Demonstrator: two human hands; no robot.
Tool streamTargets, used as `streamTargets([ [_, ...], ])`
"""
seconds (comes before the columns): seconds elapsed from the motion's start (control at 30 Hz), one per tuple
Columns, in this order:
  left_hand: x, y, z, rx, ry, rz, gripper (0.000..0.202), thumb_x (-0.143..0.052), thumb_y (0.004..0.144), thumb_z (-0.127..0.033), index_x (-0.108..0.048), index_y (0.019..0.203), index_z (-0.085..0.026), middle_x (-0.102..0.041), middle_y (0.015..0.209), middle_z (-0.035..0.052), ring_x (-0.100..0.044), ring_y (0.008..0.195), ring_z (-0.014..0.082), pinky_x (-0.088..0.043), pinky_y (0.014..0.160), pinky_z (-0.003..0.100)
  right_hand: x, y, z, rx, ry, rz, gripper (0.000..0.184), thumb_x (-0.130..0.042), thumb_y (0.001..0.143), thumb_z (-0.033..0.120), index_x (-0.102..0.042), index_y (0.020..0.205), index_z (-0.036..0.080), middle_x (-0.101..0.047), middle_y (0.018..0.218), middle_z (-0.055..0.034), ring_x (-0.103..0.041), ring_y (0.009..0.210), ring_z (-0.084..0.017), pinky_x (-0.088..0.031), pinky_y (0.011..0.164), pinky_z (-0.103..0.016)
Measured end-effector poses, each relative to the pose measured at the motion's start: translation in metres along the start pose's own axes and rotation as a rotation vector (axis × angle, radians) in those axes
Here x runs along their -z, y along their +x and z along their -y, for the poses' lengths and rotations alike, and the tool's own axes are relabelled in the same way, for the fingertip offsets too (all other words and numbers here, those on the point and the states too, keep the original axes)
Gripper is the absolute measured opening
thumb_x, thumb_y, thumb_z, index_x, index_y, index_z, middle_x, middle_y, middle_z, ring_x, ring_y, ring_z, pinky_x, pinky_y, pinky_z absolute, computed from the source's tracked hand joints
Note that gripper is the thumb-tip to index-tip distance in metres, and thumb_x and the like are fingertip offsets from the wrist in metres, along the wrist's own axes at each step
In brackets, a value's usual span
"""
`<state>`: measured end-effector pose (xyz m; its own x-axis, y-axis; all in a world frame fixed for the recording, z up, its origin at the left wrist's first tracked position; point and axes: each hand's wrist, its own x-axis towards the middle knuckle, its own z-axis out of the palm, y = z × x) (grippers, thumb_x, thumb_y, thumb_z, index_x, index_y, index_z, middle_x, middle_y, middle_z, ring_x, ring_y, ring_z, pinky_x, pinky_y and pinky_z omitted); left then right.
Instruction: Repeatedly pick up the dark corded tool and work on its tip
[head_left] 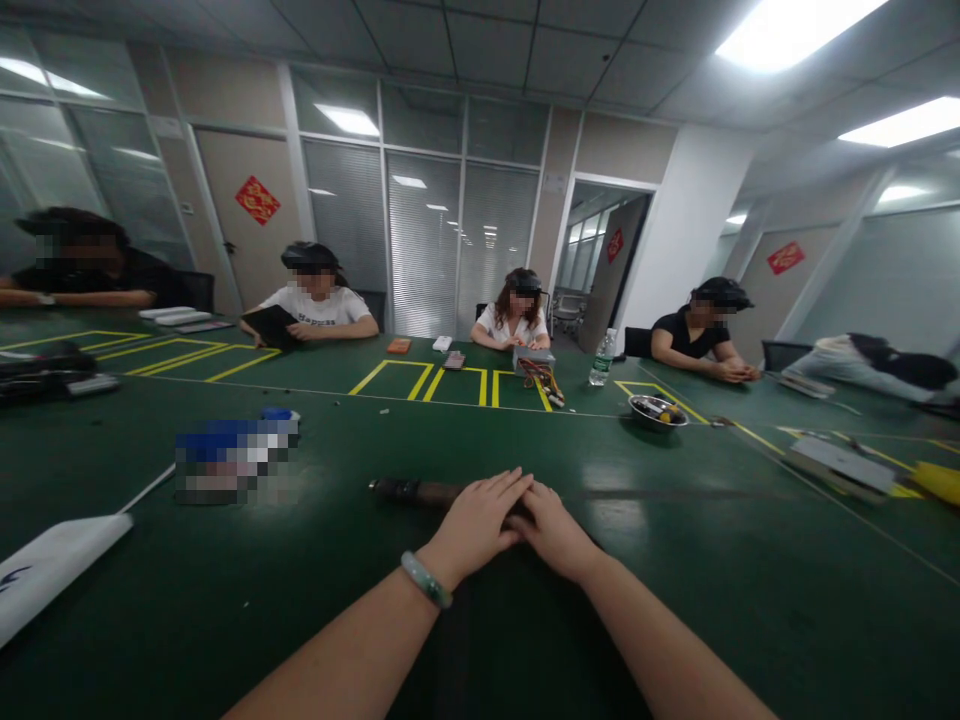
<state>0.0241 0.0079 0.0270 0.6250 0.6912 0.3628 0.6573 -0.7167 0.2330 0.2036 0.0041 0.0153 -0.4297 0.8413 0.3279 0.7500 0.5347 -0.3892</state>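
Observation:
My left hand (484, 518), with a jade-like bangle (426, 580) at the wrist, lies with fingers stretched out over a long dark brown object (420, 492). That object has a small shiny tip at its left end and could be a folded umbrella; its middle is hidden under my hands. My right hand (553, 525) rests on the same spot from the other side, fingers extended and their tips meeting those of the left. Neither hand visibly grips anything. Both forearms lie over the green table (337, 590).
A white power bank-like slab (60, 570) with a cable and a blurred blue-and-white item (236, 450) lie left. Farther off are a metal bowl (658, 412), a water bottle (602, 358) and a grey box with wires (534, 360). Several people sit across the table.

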Motion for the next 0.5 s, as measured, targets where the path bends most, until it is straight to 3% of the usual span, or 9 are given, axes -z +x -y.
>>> streamTargets([
  [0.07,0.0,0.001,0.002,0.015,0.002,-0.021,0.07,-0.058,0.088,-0.034,-0.022,0.148,-0.033,-0.028,0.154,0.0009,-0.034,0.136,0.0237,-0.029,0.109,0.04,0.011,-0.016,0.005,-0.076,-0.178,-0.023,0.056,-0.063,0.083,0.024,-0.045,0.136,0.025,-0.043,0.139,-0.0089,-0.038,0.128,-0.028,-0.032,0.106,-0.044],
  [0.13,0.001,0.001,0.003,0.04,0.0,-0.024,0.064,-0.057,0.089,-0.036,-0.027,0.146,-0.033,-0.038,0.149,0.0018,-0.041,0.131,0.0246,-0.031,0.107,0.041,0.024,-0.034,0.009,-0.303,-0.38,0.007,0.057,-0.069,0.078,0.029,-0.05,0.131,0.02,-0.046,0.134,-0.0157,-0.042,0.123,-0.036,-0.038,0.099,-0.048],
  [0.23,0.004,0.001,0.001,0.043,-0.009,0.001,0.047,-0.052,0.092,-0.038,-0.043,0.137,-0.032,-0.054,0.134,0.0016,-0.05,0.118,0.0239,-0.035,0.102,0.041,0.039,-0.053,0.009,-0.564,-0.502,0.173,0.035,-0.068,0.081,0.03,-0.062,0.109,0.011,-0.058,0.111,-0.0201,-0.058,0.101,-0.035,-0.046,0.085,-0.044],
  [0.33,0.008,-0.001,-0.002,0.04,-0.011,0.008,0.033,-0.049,0.093,-0.035,-0.054,0.125,-0.03,-0.058,0.125,0.0007,-0.052,0.111,0.0224,-0.037,0.097,0.039,0.048,-0.058,0.0,-0.542,-0.48,0.226,0.018,-0.057,0.087,0.018,-0.063,0.102,0.011,-0.063,0.1,-0.0151,-0.062,0.092,-0.029,-0.047,0.08,-0.037],
  [0.5,0.013,-0.005,-0.007,0.022,-0.028,0.001,0.025,-0.053,0.089,-0.032,-0.062,0.112,-0.028,-0.063,0.113,0.0,-0.054,0.101,0.0211,-0.039,0.092,0.037,0.058,-0.049,-0.033,-0.537,-0.379,0.024,0.024,-0.044,0.093,0.019,-0.068,0.095,0.021,-0.066,0.097,-0.0075,-0.063,0.089,-0.024,-0.046,0.078,-0.034],
])
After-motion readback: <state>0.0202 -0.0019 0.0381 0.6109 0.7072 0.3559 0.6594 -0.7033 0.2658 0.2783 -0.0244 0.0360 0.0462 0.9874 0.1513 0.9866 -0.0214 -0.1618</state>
